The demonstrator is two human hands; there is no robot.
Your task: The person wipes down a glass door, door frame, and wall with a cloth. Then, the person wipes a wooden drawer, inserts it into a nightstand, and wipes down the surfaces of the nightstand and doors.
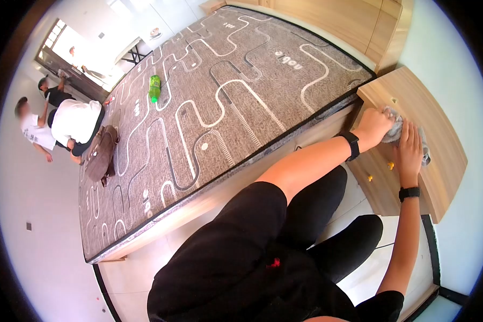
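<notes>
A grey cloth [394, 127] is bunched on the light wooden top of a nightstand [440, 155]. My left hand [374, 129], with a black band on its wrist, has its fingers closed on the cloth's left part. Just beside it, my right hand [409, 150] grips the same cloth from above, its fingers bent over it. Some of the grey fabric sticks out past the right hand's outer side. Two small yellow knobs [390, 166] show on the nightstand's front, below my hands.
A large patterned mattress [198, 123] lies left of the nightstand, with a green bottle [154, 88] on it. A brown bag [101, 155] rests at its far-left edge. Several people [75, 126] are beyond it near a doorway. A wooden headboard [333, 24] stands along the bed's top end.
</notes>
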